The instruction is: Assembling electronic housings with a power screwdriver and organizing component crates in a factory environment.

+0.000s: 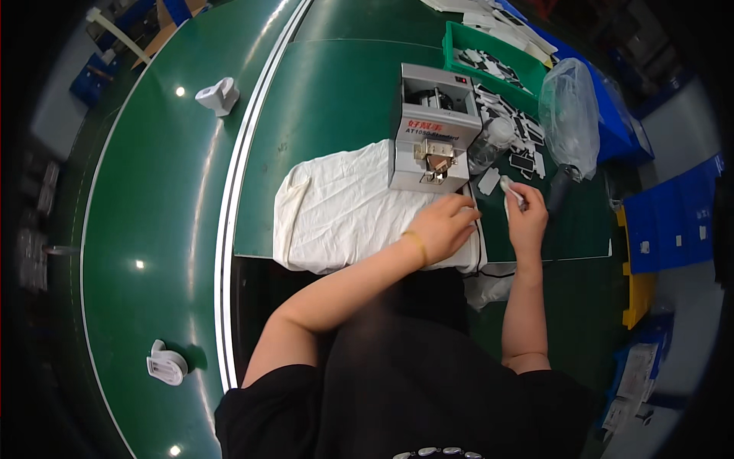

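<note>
My right hand [527,217] pinches a small white piece [508,184] between thumb and fingertips, just right of the machine; its exact kind is too small to make out. My left hand [445,231] rests low over the white cloth [336,203], fingers slightly bent and apart, with nothing visible in them. Close in front of those fingers stands a grey boxy tabletop machine [428,164] with a metal mouth at its front and an open top bay. A flat white rectangular piece [489,181] lies on the green table between the machine and my right hand.
Many small black-and-white flat parts [524,138] lie beyond my right hand, near a clear plastic container [497,136]. A green bin [451,47] holds more. A clear plastic bag [569,115] sits at right. White housings [219,96] stand on the green conveyor [164,191] at left.
</note>
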